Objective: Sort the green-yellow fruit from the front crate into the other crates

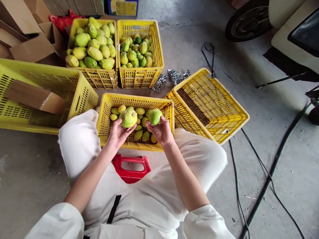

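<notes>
Above the near yellow crate (136, 145), my left hand (118, 135) is closed around a large yellow-green fruit (128, 118) with a brown blemish on its top. My right hand (162, 132) grips a rounder, smoother green fruit (155, 116) beside it. The kind of fruit is hard to tell; they look like citrons or large lemons. Below both hands, several smaller yellow-green fruits (138, 135) lie on the crate's floor, partly hidden by my hands.
Behind stand a crate heaped with large fruits (94, 53) and a crate of smaller striped ones (136, 54). A crate with cardboard (37, 98) is left; a tilted crate (209, 103) is right. Black cables (274, 162) cross the floor near a parked vehicle (294, 36).
</notes>
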A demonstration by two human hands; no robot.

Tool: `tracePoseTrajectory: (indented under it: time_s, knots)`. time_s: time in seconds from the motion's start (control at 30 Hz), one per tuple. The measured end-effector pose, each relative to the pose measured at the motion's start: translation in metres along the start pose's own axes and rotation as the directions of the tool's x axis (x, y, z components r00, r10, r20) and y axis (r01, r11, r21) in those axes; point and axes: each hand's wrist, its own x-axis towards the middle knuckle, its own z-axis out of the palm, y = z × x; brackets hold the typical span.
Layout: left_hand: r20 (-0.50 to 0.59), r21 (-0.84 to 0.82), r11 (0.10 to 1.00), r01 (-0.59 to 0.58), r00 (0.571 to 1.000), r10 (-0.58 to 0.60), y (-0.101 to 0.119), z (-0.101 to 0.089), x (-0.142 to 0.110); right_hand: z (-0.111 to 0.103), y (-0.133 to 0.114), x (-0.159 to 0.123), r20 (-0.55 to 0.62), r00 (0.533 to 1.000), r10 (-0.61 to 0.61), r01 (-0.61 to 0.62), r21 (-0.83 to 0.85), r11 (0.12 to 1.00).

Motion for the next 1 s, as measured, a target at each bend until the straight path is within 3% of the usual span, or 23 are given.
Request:
tracePoseTrajectory:
  time_s: [0.3, 0.47, 0.63, 0.83, 1.0]
  knots:
    - [-0.018, -0.049, 0.998, -0.043, 0.999, 0.043, 0.004, 0.003, 0.004, 0.007, -0.006, 0.001, -0.012, 0.999, -0.045, 0.045, -0.015, 0.999]
    - [-0.021, -0.023, 0.999, -0.036, 0.999, 0.036, 0.005, 0.002, 0.005, 0.005, -0.005, 0.002, -0.044, 0.999, 0.009, -0.009, 0.007, 1.000]
    - [0.016, -0.013, 0.999, -0.029, 0.999, 0.029, 0.006, -0.001, 0.006, 0.004, -0.008, -0.002, 0.016, 0.999, 0.041, -0.040, -0.061, 0.997]
    - [0.022, -0.042, 0.999, -0.003, 1.000, 0.004, 0.006, 0.000, 0.004, 0.003, -0.011, -0.003, 0.012, 0.999, -0.052, 0.053, -0.104, 0.993]
    - [-0.031, -0.023, 1.000, 0.013, 0.999, -0.014, 0.005, 0.002, 0.004, -0.001, -0.007, 0.000, -0.052, 0.997, -0.056, 0.050, -0.120, 0.992]
